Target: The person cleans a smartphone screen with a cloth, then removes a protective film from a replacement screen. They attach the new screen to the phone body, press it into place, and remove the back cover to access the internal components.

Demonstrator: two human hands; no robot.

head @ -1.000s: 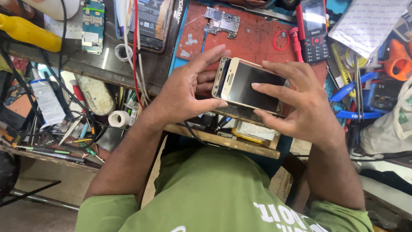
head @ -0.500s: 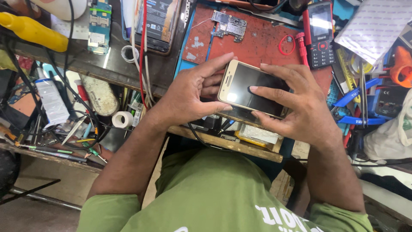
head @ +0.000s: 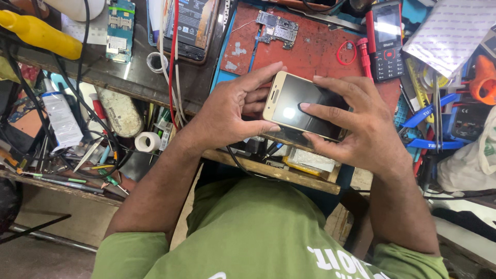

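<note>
A gold-framed smartphone (head: 305,107) is held screen-up above the near edge of the red work mat (head: 315,49), its long axis running left to right with the left end tipped slightly farther away. The left hand (head: 232,111) is closed around the phone's left end, fingers curled over the far edge and thumb along the near edge. The right hand (head: 356,126) clasps its right end, index finger pressed flat on the dark glass.

Gold smartphone (head: 305,106): right end and lower edge covered by right hand (head: 356,126).
Yellow tool (head: 39,33): cut off at left edge.
Printed sheet (head: 454,31): cropped at the corner.
Drawer clutter (head: 77,155): possibly screwdrivers, too small to tell.
</note>
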